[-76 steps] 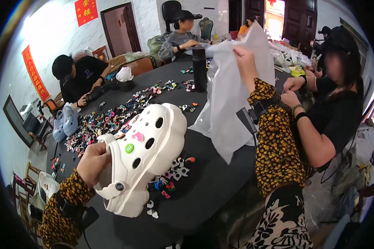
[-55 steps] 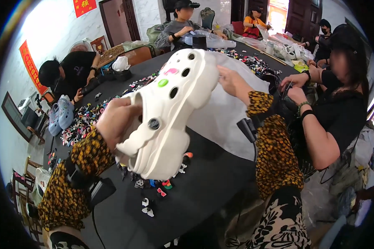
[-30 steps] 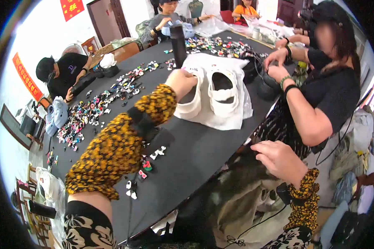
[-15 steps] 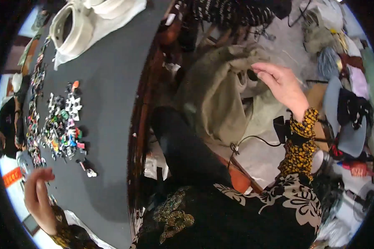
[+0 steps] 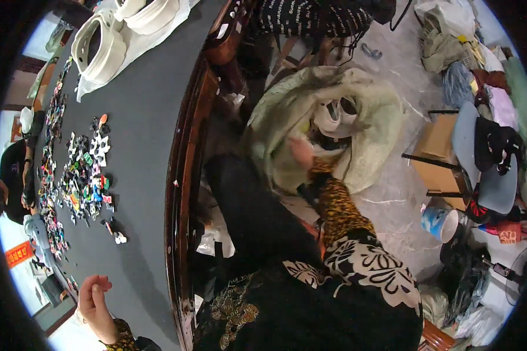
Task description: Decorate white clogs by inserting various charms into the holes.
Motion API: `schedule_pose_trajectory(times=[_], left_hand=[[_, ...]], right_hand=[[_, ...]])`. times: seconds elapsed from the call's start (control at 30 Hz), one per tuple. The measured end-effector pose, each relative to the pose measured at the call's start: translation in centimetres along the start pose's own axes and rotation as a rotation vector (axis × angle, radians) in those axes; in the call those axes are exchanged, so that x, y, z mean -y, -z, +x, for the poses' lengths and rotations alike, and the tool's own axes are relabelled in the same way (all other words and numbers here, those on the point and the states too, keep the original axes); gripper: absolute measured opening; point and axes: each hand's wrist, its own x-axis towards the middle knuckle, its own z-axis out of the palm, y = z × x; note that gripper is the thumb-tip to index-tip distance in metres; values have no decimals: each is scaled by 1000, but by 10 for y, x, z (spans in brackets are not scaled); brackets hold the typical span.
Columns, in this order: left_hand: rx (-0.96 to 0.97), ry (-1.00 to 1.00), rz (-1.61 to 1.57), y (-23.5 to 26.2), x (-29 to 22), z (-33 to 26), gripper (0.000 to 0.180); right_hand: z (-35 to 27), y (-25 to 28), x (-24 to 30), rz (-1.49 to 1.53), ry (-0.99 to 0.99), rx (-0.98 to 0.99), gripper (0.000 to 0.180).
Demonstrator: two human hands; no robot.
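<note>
My right hand [image 5: 301, 153], blurred by motion, is at the left inner side of a wide-mouthed olive-green sack [image 5: 383, 117] on the floor. Inside the sack lie white clogs [image 5: 328, 119]; whether my fingers touch one, the blur hides. My left hand [image 5: 96, 309] hovers over the near left part of the dark table [image 5: 140, 169], fingers loosely bent and thumb apart, nothing visible in it. Farther up the table is a heap of small colourful shoe charms [image 5: 88, 169]. Two white clogs [image 5: 102, 50] rest on a white sheet at the table's far end.
The table's raised brown wooden edge [image 5: 181, 193] runs between table and sack. On the right are a grey-blue chair [image 5: 498, 193], a cardboard box [image 5: 439, 140], a blue-and-white bucket [image 5: 440, 224] and piled bags. A person's dark sleeve [image 5: 32, 158] shows beyond the table's left side.
My right hand has moved left and down into the sack's mouth, which now gapes wide with the clogs inside visible. My left hand has shifted nearer and right, its fingers more bent.
</note>
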Motion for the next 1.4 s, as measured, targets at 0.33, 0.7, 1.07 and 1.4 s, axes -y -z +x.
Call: schedule_pose_trajectory(times=[0.33, 0.7, 1.07, 1.4], left_hand=[[-305, 272, 24, -33, 45, -64, 25], [-90, 37, 612, -81, 36, -99, 47], [-15, -2, 581, -84, 37, -107, 95], [-119, 48, 748, -116, 40, -110, 116]], right_hand=[[52, -30, -4, -132, 395, -20, 27], [149, 125, -127, -893, 218, -82, 58], [183, 112, -54, -910, 236, -11, 53], [195, 91, -29, -879, 224, -11, 48]])
